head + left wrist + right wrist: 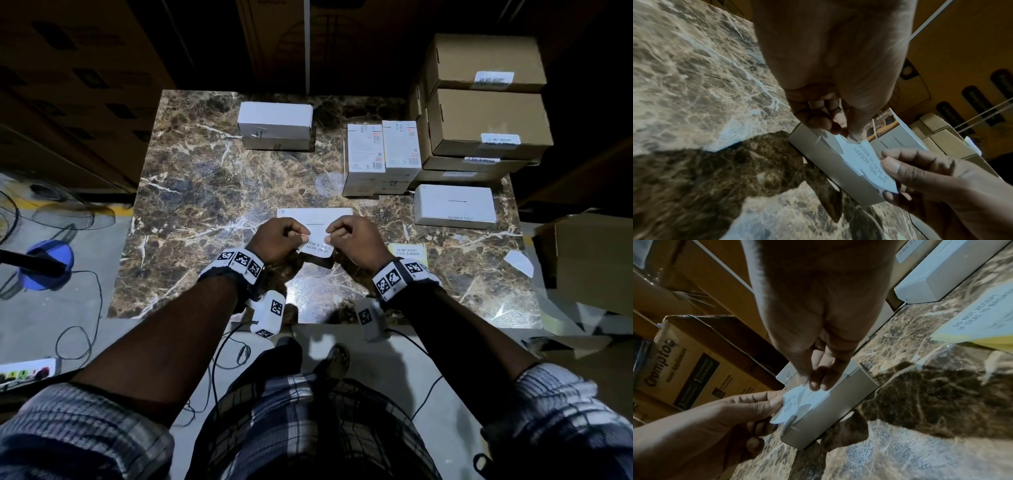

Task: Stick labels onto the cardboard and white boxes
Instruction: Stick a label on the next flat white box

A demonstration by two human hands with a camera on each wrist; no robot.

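A white label (317, 246) printed "DO NOT ACCEPT IF SEAL IS BROKEN" is stretched between my two hands, just above the near edge of a flat white box (315, 216) lying on the marble table (191, 192). My left hand (279, 238) pinches the label's left end. My right hand (354, 236) pinches its right end. In the left wrist view the label (869, 162) hangs over the white box (830, 164). In the right wrist view the label (795, 402) sits over the box's (834, 407) top edge, held at both ends.
A yellow pad of labels (407, 251) lies right of my right hand. White boxes (454, 207) (275, 121) and upright cartons (382, 154) stand further back. Stacked cardboard boxes (486, 123) with labels fill the far right corner. A loose backing paper (519, 262) lies at right.
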